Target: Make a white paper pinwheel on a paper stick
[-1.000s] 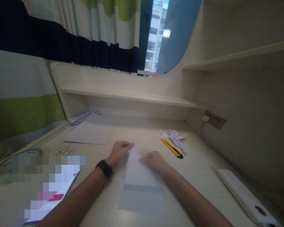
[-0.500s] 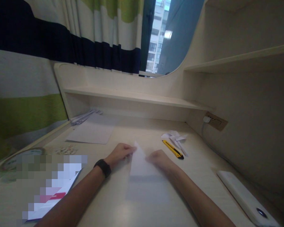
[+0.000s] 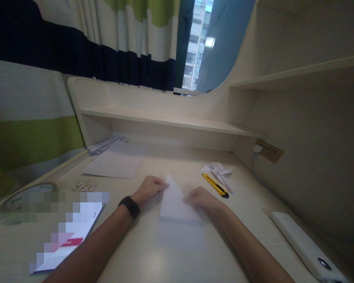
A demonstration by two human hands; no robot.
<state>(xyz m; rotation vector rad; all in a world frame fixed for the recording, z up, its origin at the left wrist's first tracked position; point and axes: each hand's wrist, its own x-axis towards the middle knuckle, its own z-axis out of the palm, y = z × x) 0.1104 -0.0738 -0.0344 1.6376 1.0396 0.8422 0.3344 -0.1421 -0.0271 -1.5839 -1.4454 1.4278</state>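
Paper (image 3: pixel 174 202) blank, no txt; both hands pinching

Paper (image 3: pixel 174 200) top folded into point; hands (image 3: pixel 149 188) seemingly shifted slightly farther up sheet.

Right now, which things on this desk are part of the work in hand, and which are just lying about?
In use:
- folded white paper, its far end folded to a point
- left hand on its left edge
- right hand on its right edge

Lying about:
- yellow utility knife
- folded paper piece behind the knife
- blank sheet
- white device
- booklet
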